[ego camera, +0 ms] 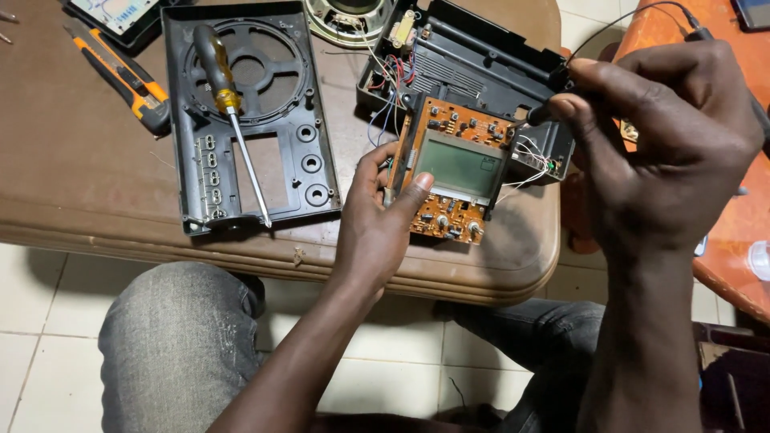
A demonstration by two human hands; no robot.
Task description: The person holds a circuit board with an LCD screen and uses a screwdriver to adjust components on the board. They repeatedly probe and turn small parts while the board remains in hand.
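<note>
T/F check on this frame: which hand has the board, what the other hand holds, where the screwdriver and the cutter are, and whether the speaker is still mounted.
1. The left hand holds the orange circuit board with the grey display. True.
2. The right hand is empty. False: it pinches a thin black corded tool whose tip is at the board's upper right corner.
3. The screwdriver with the black and yellow handle lies on the black front panel. True.
4. The orange and black utility knife lies on the floor. False: it is on the brown table, left of the panel.
5. The speaker is mounted in the panel's round opening. False: it lies apart on the table, above the panel.
</note>
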